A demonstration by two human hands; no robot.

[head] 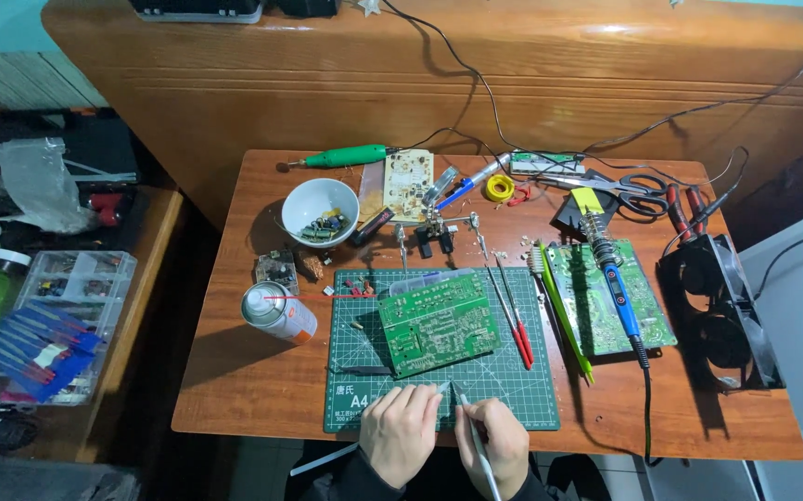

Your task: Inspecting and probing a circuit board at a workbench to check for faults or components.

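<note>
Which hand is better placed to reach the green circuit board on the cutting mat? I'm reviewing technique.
Probably the left hand: it lies nearer below the green circuit board, while the right hand holds a thin grey tool.

My hands [439, 436] sit at the near edge of the cutting mat [355, 408], and bare mat lies just ahead of them. Beyond that the green circuit board [439, 323] blocks the middle. To its right, two red probes [516, 320] and green tweezers [567, 325] lie close together, then a second board [605, 315] with the blue soldering iron [622, 306] across it. On the left, a spray can [278, 313] stands beside the mat; bare desk [244, 380] lies nearer me.
</note>
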